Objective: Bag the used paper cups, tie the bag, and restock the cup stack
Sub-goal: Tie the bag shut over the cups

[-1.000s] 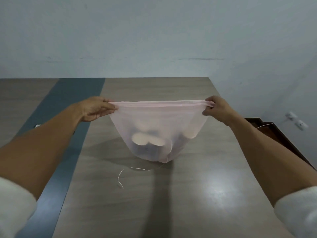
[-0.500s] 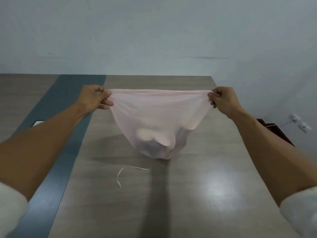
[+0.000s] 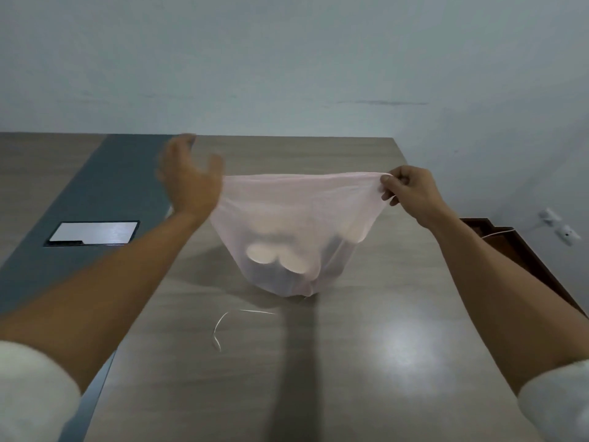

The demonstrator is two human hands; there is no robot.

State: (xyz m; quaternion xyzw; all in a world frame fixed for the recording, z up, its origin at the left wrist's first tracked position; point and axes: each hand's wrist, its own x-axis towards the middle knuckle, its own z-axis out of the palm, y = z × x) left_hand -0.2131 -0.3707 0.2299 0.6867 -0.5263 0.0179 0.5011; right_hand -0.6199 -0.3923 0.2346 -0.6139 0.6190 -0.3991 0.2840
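Observation:
A thin pink translucent bag [image 3: 287, 212] rests with its bottom on the wooden table [image 3: 366, 362]. Pale paper cups [image 3: 261, 252] show through its lower part. My right hand [image 3: 411, 189] pinches the bag's top right corner and holds it up. My left hand [image 3: 188, 180] is blurred at the bag's top left corner, fingers spread and raised, with no grip on the plastic that I can see. The bag's mouth is stretched wide between the two hands. No stack of fresh cups is in view.
A short piece of white string [image 3: 220, 327] lies on the table just in front of the bag. A grey strip [image 3: 111, 186] with a metal cover plate [image 3: 94, 232] runs along the left. Beyond the right table edge are a dark wooden piece [image 3: 510, 250] and wall sockets [image 3: 561, 229].
My left hand has opened and lifted off the bag's left corner. The bag has come back down onto the table, while the right hand keeps its pinch.

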